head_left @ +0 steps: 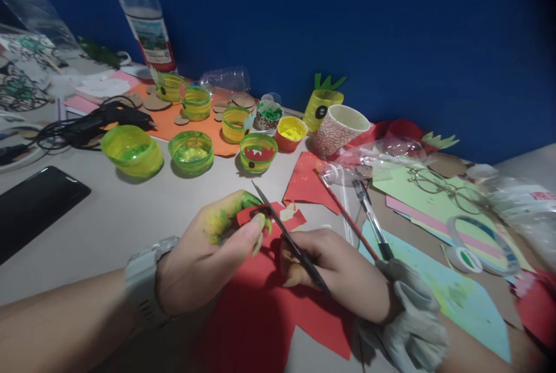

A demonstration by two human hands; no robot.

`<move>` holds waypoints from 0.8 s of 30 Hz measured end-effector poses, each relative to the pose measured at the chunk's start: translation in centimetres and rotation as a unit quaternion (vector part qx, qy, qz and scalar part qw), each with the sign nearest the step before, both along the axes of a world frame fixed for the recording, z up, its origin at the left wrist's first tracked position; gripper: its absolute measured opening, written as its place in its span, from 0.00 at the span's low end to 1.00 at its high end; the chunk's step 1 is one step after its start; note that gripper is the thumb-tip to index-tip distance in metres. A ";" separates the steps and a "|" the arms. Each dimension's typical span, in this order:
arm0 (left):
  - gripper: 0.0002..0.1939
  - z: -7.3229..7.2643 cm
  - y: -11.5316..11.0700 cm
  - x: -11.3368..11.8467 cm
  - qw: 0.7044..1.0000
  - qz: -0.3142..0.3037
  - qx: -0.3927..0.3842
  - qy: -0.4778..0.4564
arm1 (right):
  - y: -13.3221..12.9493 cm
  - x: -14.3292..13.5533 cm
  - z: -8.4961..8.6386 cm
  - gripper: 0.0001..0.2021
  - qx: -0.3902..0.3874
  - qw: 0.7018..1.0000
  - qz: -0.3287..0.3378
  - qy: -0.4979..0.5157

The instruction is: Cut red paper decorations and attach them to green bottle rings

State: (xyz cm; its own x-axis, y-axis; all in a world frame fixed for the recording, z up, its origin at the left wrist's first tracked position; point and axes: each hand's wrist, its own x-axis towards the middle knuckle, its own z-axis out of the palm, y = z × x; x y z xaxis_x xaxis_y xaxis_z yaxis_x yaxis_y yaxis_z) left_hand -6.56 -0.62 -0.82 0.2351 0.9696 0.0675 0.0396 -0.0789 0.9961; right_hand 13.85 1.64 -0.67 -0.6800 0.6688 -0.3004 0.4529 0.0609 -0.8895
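My left hand (217,251), smeared with green and yellow paint, pinches a small curved piece of red paper (249,215) between thumb and fingers. Closed around a slim dark pointed tool (290,237) is my right hand (332,266); the tool is seen edge-on, so its exact kind is unclear. Its tip points up and away, beside the left fingertips. Another red strip with pale bits on it (297,221) shows just behind the tool. Below both hands lies a large red paper sheet (252,326). Beyond them stands a green painted cup with a toothed red mouth (258,154).
Green-yellow cups (132,153) stand at the back left, near a glue gun (119,121) and a black phone (41,205). A tall bottle (150,31) is behind them. On the right lie a red-handled brush (347,216), a pen (371,219), glasses (445,190) and tape (482,245).
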 end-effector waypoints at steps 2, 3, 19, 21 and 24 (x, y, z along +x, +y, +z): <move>0.12 0.0 0.0 0.0 1.000 0.004 -0.003 -0.003 | 0.0 0.0 0.0 0.17 0.001 1.000 0.001 0.000; 0.12 -0.1 0.0 0.0 1.000 0.004 -0.004 -0.004 | 0.0 0.0 -0.1 0.17 0.002 1.000 0.003 0.001; 0.10 -0.3 -0.2 -0.2 1.000 0.011 0.009 -0.011 | 0.1 0.0 0.0 0.18 0.015 1.000 0.010 -0.004; 0.11 -0.3 -0.2 -0.2 1.000 0.009 0.008 -0.006 | 0.1 0.0 0.0 0.17 0.014 1.000 0.010 -0.002; 0.12 -0.3 -0.1 0.0 1.000 0.015 0.003 -0.011 | 0.1 0.1 0.0 0.17 0.015 1.000 0.012 0.001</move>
State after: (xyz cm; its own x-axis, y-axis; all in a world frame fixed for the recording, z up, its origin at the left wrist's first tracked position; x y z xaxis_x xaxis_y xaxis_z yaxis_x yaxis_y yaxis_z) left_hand -6.58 -0.69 -1.08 0.2046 0.9758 0.0777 0.0205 -0.0836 0.9963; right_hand 13.93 1.74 -0.71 -0.6959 0.6615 -0.2795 0.4495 0.0978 -0.8879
